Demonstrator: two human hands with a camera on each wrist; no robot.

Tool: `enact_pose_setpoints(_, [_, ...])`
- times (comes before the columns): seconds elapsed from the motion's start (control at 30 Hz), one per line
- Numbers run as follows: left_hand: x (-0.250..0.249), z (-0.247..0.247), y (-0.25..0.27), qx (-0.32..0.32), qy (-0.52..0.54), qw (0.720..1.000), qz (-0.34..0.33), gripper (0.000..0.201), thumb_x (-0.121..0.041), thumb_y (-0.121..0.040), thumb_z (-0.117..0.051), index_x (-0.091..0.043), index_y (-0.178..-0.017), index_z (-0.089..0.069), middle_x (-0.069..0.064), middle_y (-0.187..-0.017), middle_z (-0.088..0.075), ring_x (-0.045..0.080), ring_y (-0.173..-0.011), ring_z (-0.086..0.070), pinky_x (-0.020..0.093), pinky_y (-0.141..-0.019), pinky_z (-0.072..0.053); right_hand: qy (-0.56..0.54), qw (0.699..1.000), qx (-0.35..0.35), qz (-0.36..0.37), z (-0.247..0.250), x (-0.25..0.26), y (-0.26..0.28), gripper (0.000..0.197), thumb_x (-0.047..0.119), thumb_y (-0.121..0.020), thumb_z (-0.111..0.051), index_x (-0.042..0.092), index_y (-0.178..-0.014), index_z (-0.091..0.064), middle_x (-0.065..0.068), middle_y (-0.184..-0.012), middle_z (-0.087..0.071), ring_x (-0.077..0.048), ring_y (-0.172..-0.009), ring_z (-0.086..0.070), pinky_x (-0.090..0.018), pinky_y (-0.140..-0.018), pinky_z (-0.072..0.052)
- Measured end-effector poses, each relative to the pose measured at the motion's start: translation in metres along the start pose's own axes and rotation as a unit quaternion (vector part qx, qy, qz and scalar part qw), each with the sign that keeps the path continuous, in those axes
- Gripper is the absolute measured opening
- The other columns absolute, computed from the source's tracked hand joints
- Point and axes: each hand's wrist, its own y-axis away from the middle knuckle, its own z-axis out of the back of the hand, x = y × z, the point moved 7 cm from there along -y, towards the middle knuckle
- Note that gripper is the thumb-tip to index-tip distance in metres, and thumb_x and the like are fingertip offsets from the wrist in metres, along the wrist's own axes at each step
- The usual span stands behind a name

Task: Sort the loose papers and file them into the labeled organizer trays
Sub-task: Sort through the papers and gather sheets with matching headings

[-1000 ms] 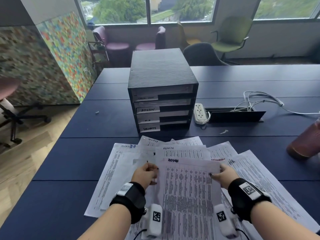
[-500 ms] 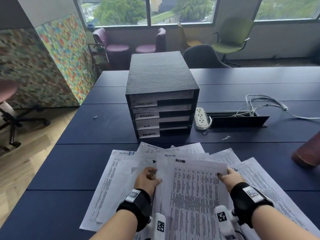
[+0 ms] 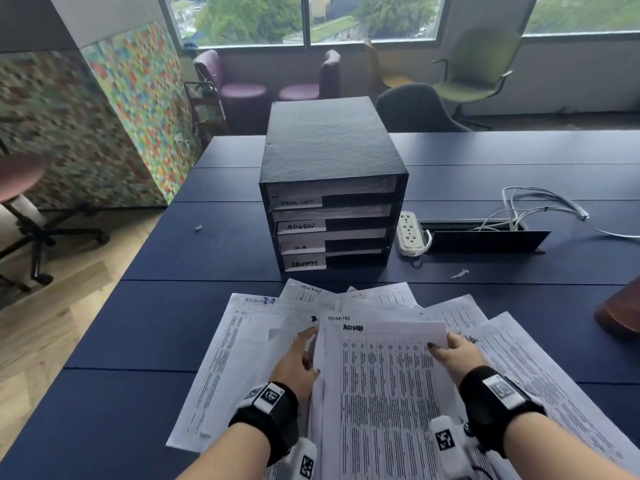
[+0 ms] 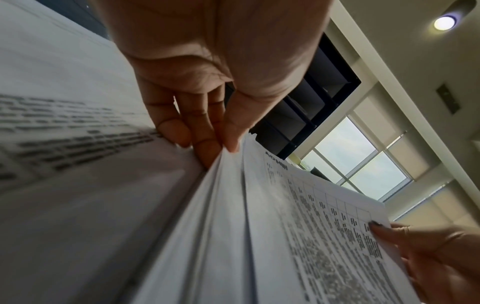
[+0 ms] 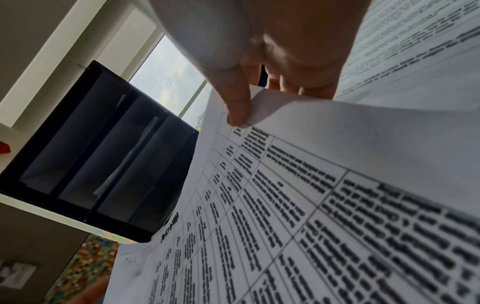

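Note:
A black organizer (image 3: 332,157) stands mid-table with several labelled trays; the ADMIN tray label (image 3: 301,226) is second from the top. Loose printed papers (image 3: 221,358) are fanned out in front of it. On top lies a sheet headed ADMIN (image 3: 384,393), nearly squared over another ADMIN sheet. My left hand (image 3: 308,341) pinches the left edge of these sheets; in the left wrist view its fingertips (image 4: 207,152) close on the paper edges. My right hand (image 3: 441,346) pinches the top sheet's right edge, with the thumb (image 5: 236,111) on top and the fingers beneath.
A white power strip (image 3: 410,233), an open cable hatch (image 3: 485,237) and loose white cables (image 3: 540,206) lie right of the organizer. A brown-red object (image 3: 620,313) sits at the right edge. The dark blue table (image 3: 156,306) extends left; chairs stand beyond.
The top ADMIN sheet has slid forward until its heading nearly meets the ADMIN heading beneath. My left fingers have stretched further along the left edge.

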Motion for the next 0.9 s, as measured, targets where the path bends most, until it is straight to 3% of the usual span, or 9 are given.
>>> enact_pose_setpoints(0.1, [0.000,0.000,0.003,0.011,-0.021,1.000,-0.014,0.073,-0.004,-0.082,-0.057,-0.050,-0.134,-0.032,-0.005,-0.072,-0.049,0.011,-0.062,-0.049,0.023,-0.067,-0.048,-0.044,0.998,0.036,-0.003,-0.003,0.002,0.013,0.028,0.001,-0.083,-0.064,0.003,-0.110,-0.060,-0.011,-0.093,-0.066,-0.022,-0.082,-0.061,-0.032,-0.076,-0.049])
enact_pose_setpoints(0.17, [-0.005,0.002,0.005,-0.002,-0.027,0.999,-0.018,0.062,-0.007,-0.080,-0.057,-0.040,-0.130,-0.042,-0.003,-0.077,-0.053,0.012,-0.068,-0.053,0.020,-0.065,-0.046,-0.047,0.998,0.046,-0.009,-0.005,-0.001,0.016,0.028,0.004,-0.081,-0.067,0.003,-0.108,-0.061,-0.011,-0.094,-0.069,-0.024,-0.084,-0.063,-0.040,-0.083,-0.051])
enact_pose_setpoints(0.33, [-0.011,0.011,0.013,-0.091,-0.117,0.989,-0.017,0.037,-0.030,-0.082,-0.064,-0.029,-0.119,-0.057,-0.002,-0.113,-0.043,0.016,-0.113,-0.040,0.026,-0.100,-0.035,-0.081,0.995,0.048,-0.020,-0.008,-0.011,0.021,0.036,0.014,-0.076,-0.073,0.007,-0.109,-0.063,-0.009,-0.094,-0.071,-0.030,-0.094,-0.064,-0.053,-0.095,-0.045])
enact_pose_setpoints(0.43, [-0.018,0.010,0.017,-0.123,-0.062,0.989,-0.058,0.021,-0.025,-0.090,-0.057,-0.019,-0.109,-0.065,-0.004,-0.107,-0.049,0.016,-0.107,-0.045,0.030,-0.099,-0.039,-0.139,0.989,0.042,-0.020,-0.006,-0.012,0.025,0.055,0.027,-0.062,-0.081,0.007,-0.110,-0.062,-0.013,-0.101,-0.069,-0.033,-0.099,-0.062,-0.055,-0.097,-0.043])
enact_pose_setpoints(0.53, [-0.010,0.000,0.016,-0.083,0.080,0.993,-0.039,0.014,-0.018,-0.093,-0.049,-0.015,-0.098,-0.062,0.002,-0.095,-0.065,0.022,-0.092,-0.060,0.033,-0.086,-0.048,-0.195,0.980,0.024,-0.009,-0.003,-0.015,0.022,0.094,0.052,-0.029,-0.088,0.006,-0.107,-0.063,-0.016,-0.103,-0.068,-0.034,-0.098,-0.063,-0.053,-0.094,-0.045])
enact_pose_setpoints(0.6, [-0.008,-0.008,0.017,-0.051,0.136,0.989,-0.029,0.016,-0.019,-0.093,-0.045,-0.016,-0.098,-0.060,0.004,-0.097,-0.068,0.020,-0.093,-0.062,0.034,-0.088,-0.047,-0.201,0.979,0.007,0.002,0.002,-0.012,0.023,0.083,0.048,-0.042,-0.085,0.003,-0.108,-0.063,-0.016,-0.098,-0.068,-0.033,-0.094,-0.063,-0.050,-0.090,-0.047])
enact_pose_setpoints(0.7, [-0.015,-0.021,0.019,0.013,0.171,0.985,-0.031,0.020,-0.013,-0.095,-0.039,-0.017,-0.091,-0.059,-0.009,-0.088,-0.064,0.008,-0.079,-0.055,0.024,-0.076,-0.043,-0.215,0.976,-0.017,0.006,0.009,-0.007,0.022,0.043,0.017,-0.078,-0.070,-0.003,-0.115,-0.060,-0.016,-0.094,-0.067,-0.033,-0.091,-0.060,-0.045,-0.086,-0.047])
enact_pose_setpoints(0.83, [-0.030,-0.020,0.026,0.033,0.178,0.982,-0.044,0.029,-0.003,-0.088,-0.037,-0.016,-0.091,-0.063,-0.005,-0.084,-0.064,0.009,-0.075,-0.052,0.022,-0.065,-0.037,-0.239,0.971,-0.027,0.005,0.015,-0.006,0.022,0.036,0.012,-0.081,-0.066,-0.002,-0.113,-0.060,-0.013,-0.091,-0.070,-0.030,-0.088,-0.061,-0.048,-0.089,-0.048])
enact_pose_setpoints(0.9, [-0.036,-0.017,0.034,0.049,0.197,0.979,-0.030,0.048,0.008,-0.085,-0.037,-0.027,-0.097,-0.068,-0.009,-0.091,-0.069,0.002,-0.077,-0.058,0.014,-0.063,-0.040,-0.272,0.962,-0.021,0.004,0.017,-0.007,0.024,0.029,0.006,-0.084,-0.061,-0.003,-0.112,-0.058,-0.001,-0.073,-0.072,-0.021,-0.073,-0.065,-0.035,-0.075,-0.055])
